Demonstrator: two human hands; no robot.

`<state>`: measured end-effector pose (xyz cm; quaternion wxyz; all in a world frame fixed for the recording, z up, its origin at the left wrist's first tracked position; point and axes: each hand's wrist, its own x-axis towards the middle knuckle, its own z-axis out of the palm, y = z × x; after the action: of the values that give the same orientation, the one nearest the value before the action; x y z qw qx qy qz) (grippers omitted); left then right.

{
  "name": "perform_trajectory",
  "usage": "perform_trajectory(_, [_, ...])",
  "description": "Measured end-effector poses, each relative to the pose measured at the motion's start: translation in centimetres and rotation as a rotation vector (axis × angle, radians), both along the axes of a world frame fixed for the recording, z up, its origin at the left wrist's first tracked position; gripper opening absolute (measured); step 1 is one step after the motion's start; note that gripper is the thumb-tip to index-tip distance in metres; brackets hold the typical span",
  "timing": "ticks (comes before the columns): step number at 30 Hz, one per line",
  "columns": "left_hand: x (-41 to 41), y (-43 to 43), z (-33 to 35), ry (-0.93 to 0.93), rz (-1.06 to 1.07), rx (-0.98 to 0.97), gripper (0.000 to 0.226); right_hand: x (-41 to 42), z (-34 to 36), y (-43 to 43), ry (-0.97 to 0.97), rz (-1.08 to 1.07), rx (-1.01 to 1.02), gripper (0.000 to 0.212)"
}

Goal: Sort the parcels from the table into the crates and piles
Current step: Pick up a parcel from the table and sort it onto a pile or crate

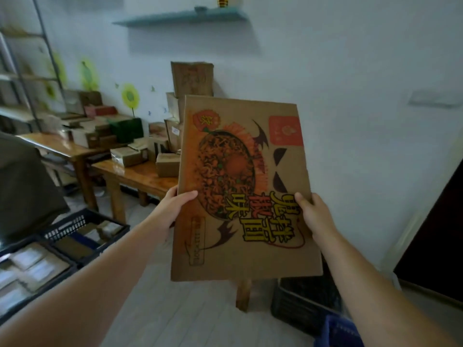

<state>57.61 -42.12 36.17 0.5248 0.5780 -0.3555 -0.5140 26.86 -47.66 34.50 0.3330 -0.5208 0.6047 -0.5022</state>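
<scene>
A large flat cardboard parcel (250,176), printed with a noodle bowl and yellow characters, stands upright in front of me above the floor. My left hand (175,204) grips its left edge, thumb across the printed face. My right hand (310,211) grips its right edge in the same way. Behind it, wooden tables (140,174) carry several brown parcels (167,164). Dark crates (82,236) on the floor at the left hold flat parcels.
A stack of boxes (191,78) leans on the white wall behind the held parcel. Another dark crate (300,304) and a blue one (338,331) sit at the lower right. Metal shelving (22,78) stands far left. A dark doorway (438,241) is at the right.
</scene>
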Motion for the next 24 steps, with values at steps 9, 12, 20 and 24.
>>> perform_trajectory(9, [5.0, -15.0, 3.0, 0.021, -0.075, -0.052, 0.063, 4.4, 3.3, -14.0, -0.088, 0.033, -0.041, 0.046])
perform_trajectory(12, [6.9, -20.5, 3.0, 0.024, -0.111, -0.050, 0.060, 5.5, 3.9, -17.7, -0.173, 0.074, -0.007, 0.051])
perform_trajectory(20, [12.7, -34.7, 3.6, -0.066, -0.205, -0.083, 0.053, 9.8, 5.0, -26.1, -0.261, 0.074, 0.006, 0.045])
perform_trajectory(24, [15.7, -40.7, 6.7, -0.114, -0.284, -0.107, 0.053, 12.4, 7.1, -29.7, -0.295, 0.014, -0.005, 0.040])
